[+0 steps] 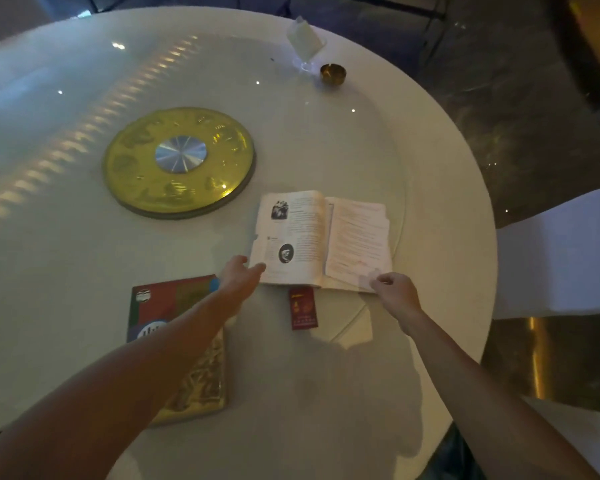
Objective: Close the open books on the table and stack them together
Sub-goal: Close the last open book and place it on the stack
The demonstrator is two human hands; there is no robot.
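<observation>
An open book (312,237) lies flat on the round white table (84,271), its left page showing two dark pictures and its right page text. My left hand (238,275) rests at the near left corner of the left page, fingertips touching its edge. At the near right corner, my right hand (394,287) pinches the corner of the right page between its fingers. A closed book (163,303) with a red, green and gold cover lies to the near left, partly hidden under my left forearm.
A small red packet (303,308) lies just in front of the open book. A large gold disc (179,161) sits at the table's centre. A brass bowl (333,73) and a glass with a folded napkin (305,43) stand far right. A white chair (561,251) is at the right.
</observation>
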